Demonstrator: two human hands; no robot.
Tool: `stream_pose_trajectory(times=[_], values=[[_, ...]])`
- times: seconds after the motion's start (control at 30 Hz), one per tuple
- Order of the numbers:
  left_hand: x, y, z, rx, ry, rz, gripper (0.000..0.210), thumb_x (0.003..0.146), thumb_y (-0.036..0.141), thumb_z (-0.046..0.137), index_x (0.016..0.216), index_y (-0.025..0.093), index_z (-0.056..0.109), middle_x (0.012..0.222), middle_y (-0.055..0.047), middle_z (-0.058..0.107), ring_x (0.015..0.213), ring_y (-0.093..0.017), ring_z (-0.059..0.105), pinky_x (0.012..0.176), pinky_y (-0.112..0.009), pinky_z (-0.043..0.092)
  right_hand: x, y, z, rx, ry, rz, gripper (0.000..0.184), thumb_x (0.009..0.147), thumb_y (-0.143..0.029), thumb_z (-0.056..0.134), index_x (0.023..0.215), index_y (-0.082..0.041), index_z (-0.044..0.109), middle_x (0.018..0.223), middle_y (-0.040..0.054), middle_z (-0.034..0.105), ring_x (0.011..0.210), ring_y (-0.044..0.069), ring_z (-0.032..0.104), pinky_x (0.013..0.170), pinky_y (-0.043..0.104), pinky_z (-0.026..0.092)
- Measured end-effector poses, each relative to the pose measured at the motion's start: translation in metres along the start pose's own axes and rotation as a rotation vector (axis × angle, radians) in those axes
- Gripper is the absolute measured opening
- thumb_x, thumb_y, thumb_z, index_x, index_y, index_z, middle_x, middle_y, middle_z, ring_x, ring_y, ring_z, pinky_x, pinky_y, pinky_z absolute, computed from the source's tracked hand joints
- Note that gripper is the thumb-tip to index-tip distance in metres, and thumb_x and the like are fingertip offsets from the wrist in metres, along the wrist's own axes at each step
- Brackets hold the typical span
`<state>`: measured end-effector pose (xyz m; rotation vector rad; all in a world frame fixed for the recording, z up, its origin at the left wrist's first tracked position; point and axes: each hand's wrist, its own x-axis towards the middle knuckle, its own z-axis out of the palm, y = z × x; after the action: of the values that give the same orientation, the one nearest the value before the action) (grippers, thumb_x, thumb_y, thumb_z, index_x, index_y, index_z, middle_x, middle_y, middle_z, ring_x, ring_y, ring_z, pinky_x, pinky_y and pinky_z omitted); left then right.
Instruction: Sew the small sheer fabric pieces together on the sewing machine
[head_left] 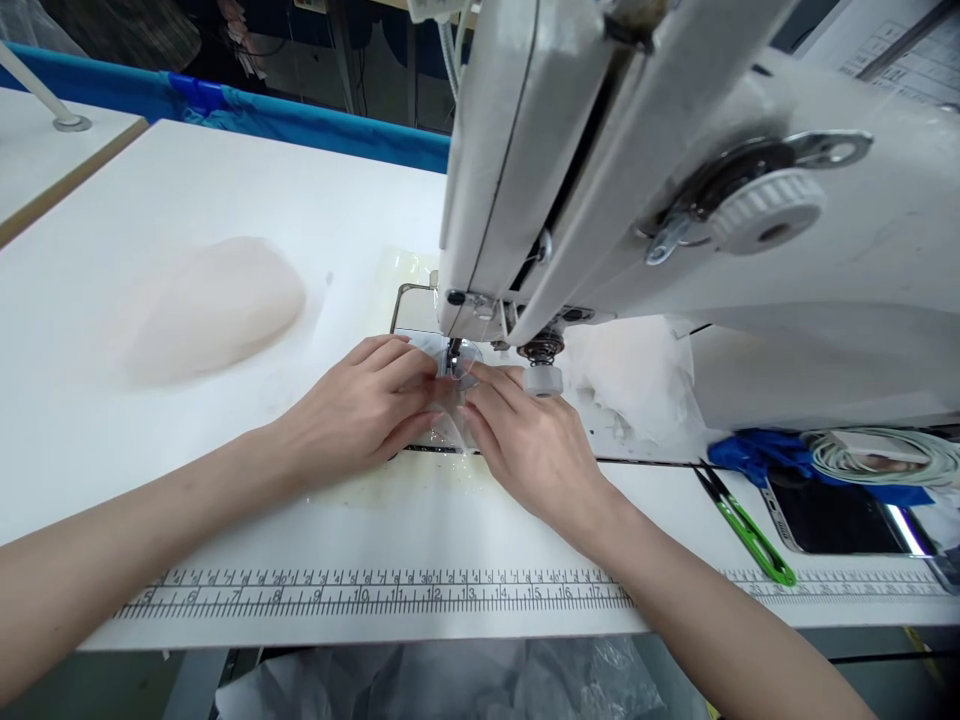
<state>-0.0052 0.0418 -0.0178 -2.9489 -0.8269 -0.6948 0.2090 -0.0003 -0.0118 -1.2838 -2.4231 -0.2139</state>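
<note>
A small piece of sheer pale fabric [448, 425] lies under the presser foot [453, 356] of a white sewing machine [510, 150]. My left hand [364, 405] pinches the fabric's left side, its fingertips close by the foot. From the right, my right hand [525, 435] grips the same fabric, thumb and fingers bunched near the needle area. Much of the fabric is hidden beneath the fingers. On the tabletop to the left rests a pale pink, rounded fabric piece [221, 305], apart from both hands.
Behind the right hand lies crumpled white fabric [637, 375]. Green-handled tweezers [750, 530], a phone [840, 510] and a coil of pale cord [885, 455] occupy the right side. A printed ruler [397, 592] runs along the front edge; blue cloth [322, 130] borders the back.
</note>
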Motion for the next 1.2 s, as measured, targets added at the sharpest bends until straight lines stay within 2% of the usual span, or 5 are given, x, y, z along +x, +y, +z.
stream_pose_trajectory(times=[0.13,0.27,0.7,0.97,1.2], values=[[-0.0031,0.0043,0.0035,0.069,-0.014,0.012,0.035,0.097,0.036,0.05,0.118,0.013,0.066,0.113,-0.014,0.066,0.11,-0.028,0.06,0.098,-0.044,0.048,0.0005,0.0048,0.0023,-0.058,0.005,0.0,0.023,0.096,-0.02,0.049,0.089,-0.017,0.07,0.086,0.008,0.074,0.096,0.023,0.063,0.079,0.033,0.046],[-0.007,0.0082,0.0056,0.149,-0.014,0.021,0.044,0.099,0.039,0.048,0.129,0.01,0.06,0.13,-0.016,0.062,0.126,-0.029,0.055,0.112,-0.047,0.039,0.0001,0.0066,0.0042,-0.112,0.01,-0.012,0.023,0.096,-0.022,0.05,0.097,-0.017,0.072,0.092,0.0077,0.076,0.102,0.024,0.062,0.088,0.037,0.043],[-0.0057,0.0094,0.0026,0.197,-0.05,0.029,0.049,0.102,0.043,0.037,0.128,0.01,0.06,0.13,-0.015,0.062,0.123,-0.027,0.058,0.116,-0.049,0.035,-0.0006,0.0076,0.0056,-0.138,0.044,-0.036,0.029,0.098,-0.023,0.049,0.09,-0.019,0.076,0.107,0.003,0.075,0.106,0.022,0.063,0.093,0.037,0.04],[-0.0062,0.0082,0.0043,0.167,-0.044,0.002,0.046,0.101,0.043,0.04,0.128,0.011,0.06,0.13,-0.014,0.062,0.124,-0.027,0.058,0.117,-0.052,0.032,-0.0002,0.007,0.0043,-0.135,-0.007,-0.017,0.027,0.098,-0.024,0.049,0.098,-0.018,0.075,0.103,0.0061,0.076,0.106,0.023,0.063,0.094,0.039,0.041],[-0.0065,0.0089,0.006,0.129,-0.019,-0.031,0.049,0.099,0.048,0.042,0.131,0.014,0.059,0.134,-0.014,0.058,0.126,-0.027,0.056,0.118,-0.053,0.032,-0.0007,0.0048,0.0044,-0.134,0.031,-0.042,0.025,0.097,-0.023,0.05,0.103,-0.017,0.073,0.101,0.0057,0.076,0.102,0.023,0.064,0.096,0.039,0.039]])
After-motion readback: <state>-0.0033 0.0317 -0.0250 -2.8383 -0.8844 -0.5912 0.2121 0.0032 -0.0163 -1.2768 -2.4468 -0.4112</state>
